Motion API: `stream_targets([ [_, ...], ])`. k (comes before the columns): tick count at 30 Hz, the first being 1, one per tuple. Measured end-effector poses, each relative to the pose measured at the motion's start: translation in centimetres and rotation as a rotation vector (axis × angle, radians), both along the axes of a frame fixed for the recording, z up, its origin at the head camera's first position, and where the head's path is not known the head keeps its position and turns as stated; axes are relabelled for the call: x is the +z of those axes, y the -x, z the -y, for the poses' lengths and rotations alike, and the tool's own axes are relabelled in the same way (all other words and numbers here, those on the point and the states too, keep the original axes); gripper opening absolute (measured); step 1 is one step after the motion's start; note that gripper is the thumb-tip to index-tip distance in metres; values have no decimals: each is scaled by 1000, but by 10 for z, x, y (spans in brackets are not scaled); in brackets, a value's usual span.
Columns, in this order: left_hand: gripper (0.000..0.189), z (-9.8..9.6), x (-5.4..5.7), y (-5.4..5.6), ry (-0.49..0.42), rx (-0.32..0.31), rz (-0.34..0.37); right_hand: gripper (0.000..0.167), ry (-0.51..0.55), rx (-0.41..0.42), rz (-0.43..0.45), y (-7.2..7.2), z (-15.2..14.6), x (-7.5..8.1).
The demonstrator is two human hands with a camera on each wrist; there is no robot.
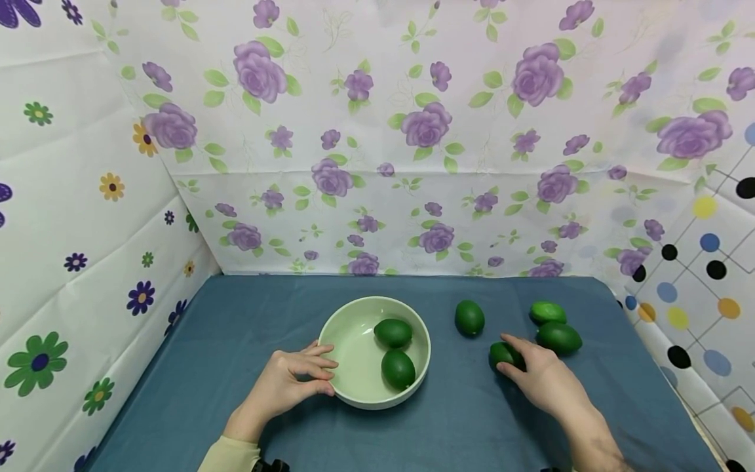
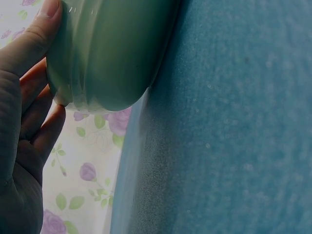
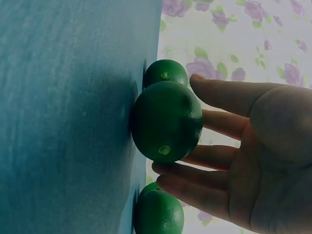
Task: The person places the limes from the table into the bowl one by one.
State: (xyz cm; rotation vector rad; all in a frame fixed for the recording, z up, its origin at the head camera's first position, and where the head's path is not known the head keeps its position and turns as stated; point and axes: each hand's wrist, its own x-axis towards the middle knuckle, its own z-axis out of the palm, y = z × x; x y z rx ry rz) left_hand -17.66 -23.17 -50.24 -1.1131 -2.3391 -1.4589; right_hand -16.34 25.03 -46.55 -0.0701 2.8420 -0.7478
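Note:
A pale green bowl [image 1: 348,341] stands on the blue cloth with two dark green limes [image 1: 394,333] inside, at its right side. My left hand [image 1: 295,377] holds the bowl's left rim, fingers over the edge and thumb lower on the outside, as the left wrist view also shows. Right of the bowl, my right hand [image 1: 545,377] reaches round a lime [image 3: 165,122] that sits on the cloth. Its thumb and fingers are spread on either side of the fruit, and in the right wrist view a gap shows between thumb and lime.
A single lime [image 1: 469,318] lies between the bowl and my right hand. Two more, a lighter lime [image 1: 547,313] and a darker lime [image 1: 559,338], lie together beyond that hand. Flowered sheets [image 1: 383,216] rise behind the blue-covered table [image 1: 248,308] and at its sides.

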Motion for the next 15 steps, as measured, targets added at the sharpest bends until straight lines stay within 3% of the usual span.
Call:
stream_targets([
  [7, 19, -1, 0, -1, -4, 5, -25, 73, -4, -2, 30, 2, -2, -1],
  [15, 17, 0, -2, 0, -6, 10, 2, 71, -2, 7, 22, 2, -2, 0],
])
